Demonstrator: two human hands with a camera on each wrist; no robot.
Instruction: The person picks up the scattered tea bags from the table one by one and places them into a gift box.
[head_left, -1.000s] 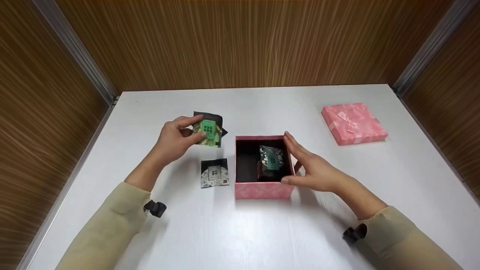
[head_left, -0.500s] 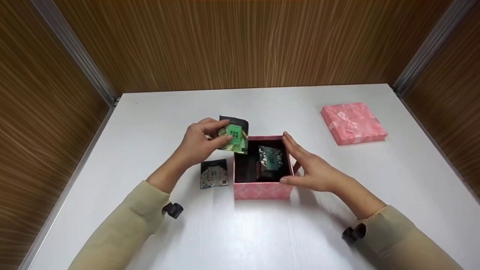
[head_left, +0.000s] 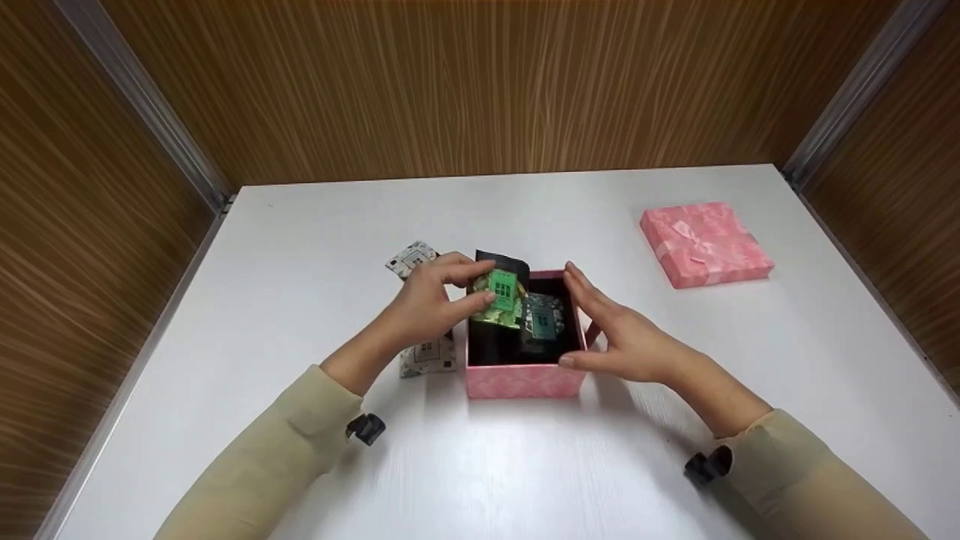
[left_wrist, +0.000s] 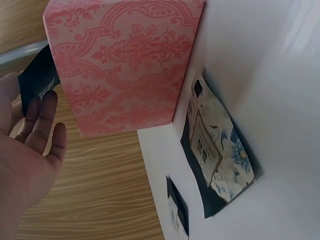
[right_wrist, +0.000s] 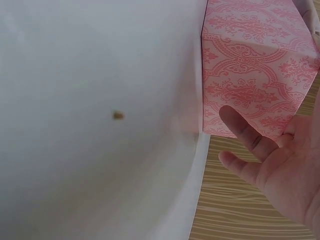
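In the head view my left hand [head_left: 429,301] pinches a green-and-black sachet [head_left: 503,291] between thumb and fingers. The sachet overlaps the left part of an open pink box [head_left: 523,381]. My right hand [head_left: 634,341] holds the box's right side, thumb at the front rim and index finger at the back corner; two other fingers stick out straight beside it in the right wrist view. A dark sachet with a teal label [head_left: 543,319] is inside the box. On the table to the left, a white floral sachet [left_wrist: 215,147] lies beside the box, partly hidden by my left hand in the head view.
Another white patterned sachet [head_left: 412,257] lies behind my left hand. The pink lid [head_left: 705,244] with a ribbon bow sits at the back right of the white table [head_left: 525,465]. Wood-grain panels [head_left: 495,90] enclose the back and sides.
My left hand has carried the green sachet rightward from the table's left part to over the box, uncovering the white patterned sachet behind. My right hand and the box have hardly moved.
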